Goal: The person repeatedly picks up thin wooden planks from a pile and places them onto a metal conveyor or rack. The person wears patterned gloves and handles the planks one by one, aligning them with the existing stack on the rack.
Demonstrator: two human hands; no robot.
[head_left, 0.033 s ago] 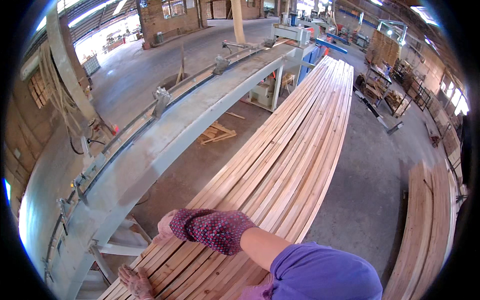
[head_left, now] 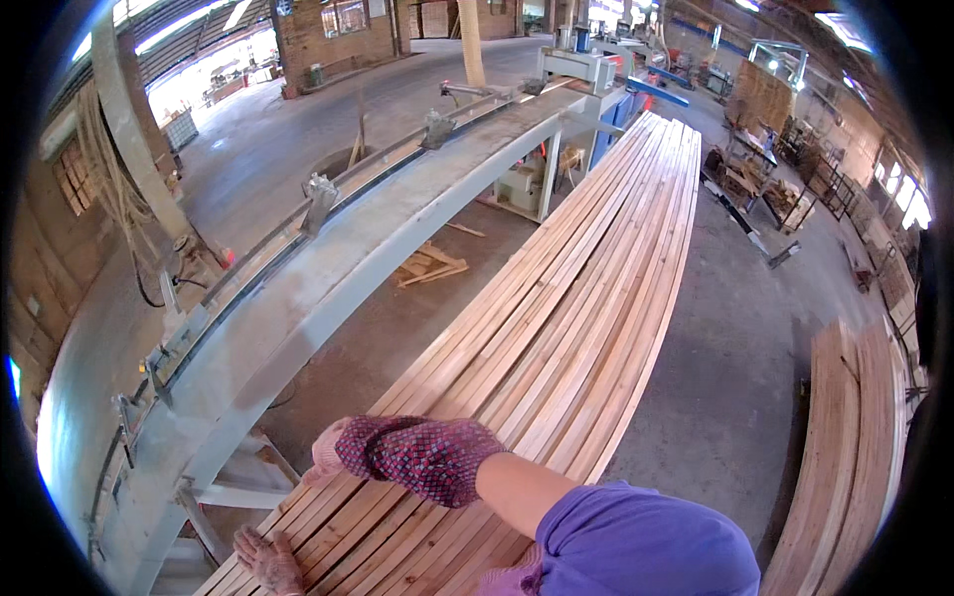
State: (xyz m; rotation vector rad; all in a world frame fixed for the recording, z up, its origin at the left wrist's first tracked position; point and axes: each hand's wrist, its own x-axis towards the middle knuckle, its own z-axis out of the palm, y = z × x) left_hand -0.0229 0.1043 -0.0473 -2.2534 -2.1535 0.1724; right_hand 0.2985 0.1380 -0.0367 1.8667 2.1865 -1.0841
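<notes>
The left hand (head_left: pixel 270 562) is palm down with its fingers loosely spread on the near left part of the long wooden strips (head_left: pixel 556 338), touching them without closing round any. The right hand (head_left: pixel 328 452) reaches across to the strips' left edge, beyond the left hand; its fingers are largely hidden behind the patterned cuff (head_left: pixel 422 459), so I cannot tell how far it is open or whether it grips a strip.

The strips lie side by side in a broad layer, running from under both hands away toward the machine head (head_left: pixel 576 68); what bears them is hidden. For steady handling, I would press evenly with flat palms, line the edge strips up along their whole length, and avoid pinching fingertips between neighbours. A dark gap along the middle suggests the strips there may need closing up.

Left of the strips, apart from them, runs a long grey machine bed (head_left: pixel 288 318) with metal clamps (head_left: pixel 320 199) along its far side. Wood offcuts (head_left: pixel 432 266) lie on the floor between. At right is another stack of boards (head_left: pixel 835 447).
</notes>
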